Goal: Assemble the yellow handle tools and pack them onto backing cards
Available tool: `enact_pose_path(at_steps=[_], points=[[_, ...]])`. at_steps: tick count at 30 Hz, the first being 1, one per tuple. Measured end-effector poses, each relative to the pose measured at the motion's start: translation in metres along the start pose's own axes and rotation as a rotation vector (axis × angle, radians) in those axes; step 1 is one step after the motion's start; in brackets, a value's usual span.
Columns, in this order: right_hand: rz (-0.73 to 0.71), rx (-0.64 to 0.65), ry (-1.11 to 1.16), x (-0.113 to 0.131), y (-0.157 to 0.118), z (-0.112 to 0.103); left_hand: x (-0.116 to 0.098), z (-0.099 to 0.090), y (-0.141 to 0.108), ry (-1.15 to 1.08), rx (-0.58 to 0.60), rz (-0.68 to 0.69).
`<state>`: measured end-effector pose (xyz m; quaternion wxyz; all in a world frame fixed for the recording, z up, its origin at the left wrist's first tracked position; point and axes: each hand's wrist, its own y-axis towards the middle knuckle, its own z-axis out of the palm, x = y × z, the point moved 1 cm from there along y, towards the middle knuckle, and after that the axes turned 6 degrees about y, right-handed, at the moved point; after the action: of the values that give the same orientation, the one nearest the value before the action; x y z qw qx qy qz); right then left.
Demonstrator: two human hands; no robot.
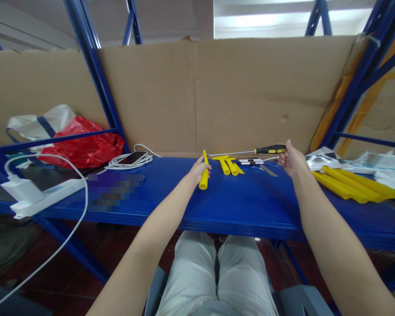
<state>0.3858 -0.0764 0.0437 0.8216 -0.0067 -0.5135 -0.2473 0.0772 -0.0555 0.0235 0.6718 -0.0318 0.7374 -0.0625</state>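
Observation:
My left hand (199,170) is closed around a yellow plastic tube-like handle (203,179), held nearly upright above the blue shelf. In my right hand (291,159) is the end of a long screwdriver (270,149) with a black and yellow grip. Its thin shaft points left, and the tip is at the upper part of the yellow handle; whether it is inside or only touching, I cannot tell. Between my hands, several similar yellow pieces (224,166) lie on the shelf. Close to them are a black and white packet (250,161) and a flat metal strip (269,171).
Several long yellow tubes (345,186) and plastic packaging (325,159) lie on the right. To the left are a coiled white cable (120,163), a white power strip (52,193) and a red bag (88,142). A cardboard panel (243,96) stands behind the blue shelf (171,197).

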Motion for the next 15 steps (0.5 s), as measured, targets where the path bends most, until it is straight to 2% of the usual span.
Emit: enact_pose_path(at_steps=[6,12,15], points=[[0.085,-0.019,0.073,0.0056,-0.0063,0.0084,0.0015,-0.0007,0.0018,-0.003,-0.007,0.02],[0.056,0.02,0.096,0.0057,-0.0099,0.0097,-0.0002,0.0005,-0.0027,-0.017,-0.02,0.021],[0.054,-0.008,0.101,0.0053,-0.0089,0.0086,-0.0011,0.0007,-0.0045,-0.02,-0.024,0.018]])
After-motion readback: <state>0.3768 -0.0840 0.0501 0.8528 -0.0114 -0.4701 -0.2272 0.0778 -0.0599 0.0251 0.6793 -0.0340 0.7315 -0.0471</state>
